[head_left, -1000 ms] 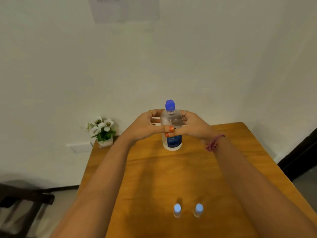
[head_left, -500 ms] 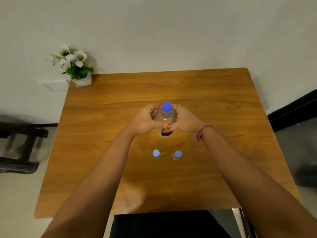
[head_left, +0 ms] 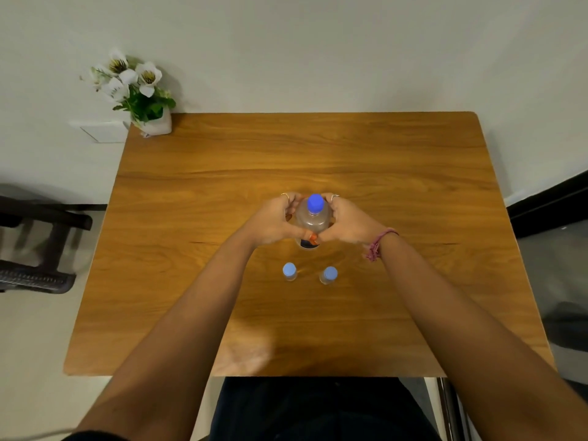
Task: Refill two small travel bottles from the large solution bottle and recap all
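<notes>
Nothing has shifted since half a second ago: our hands and all three bottles sit as before. Nearest us, the left travel bottle (head_left: 289, 271) and right travel bottle (head_left: 329, 275) stand capped on the table (head_left: 191, 281). Just beyond them, our left hand (head_left: 273, 221) and right hand (head_left: 349, 221) clasp the large solution bottle (head_left: 312, 218) from either side, its blue cap (head_left: 315, 203) on. Farthest, flowers (head_left: 133, 87) stand at the table's back-left corner.

A wooden worktop (head_left: 397, 173) with rounded corners stands against a pale wall (head_left: 318, 43). A small white pot of white flowers (head_left: 140, 93) sits at its far left corner, with a white wall plate (head_left: 101, 131) just beside it. A dark chair (head_left: 38, 243) stands on the floor to the left, apart from the worktop.
</notes>
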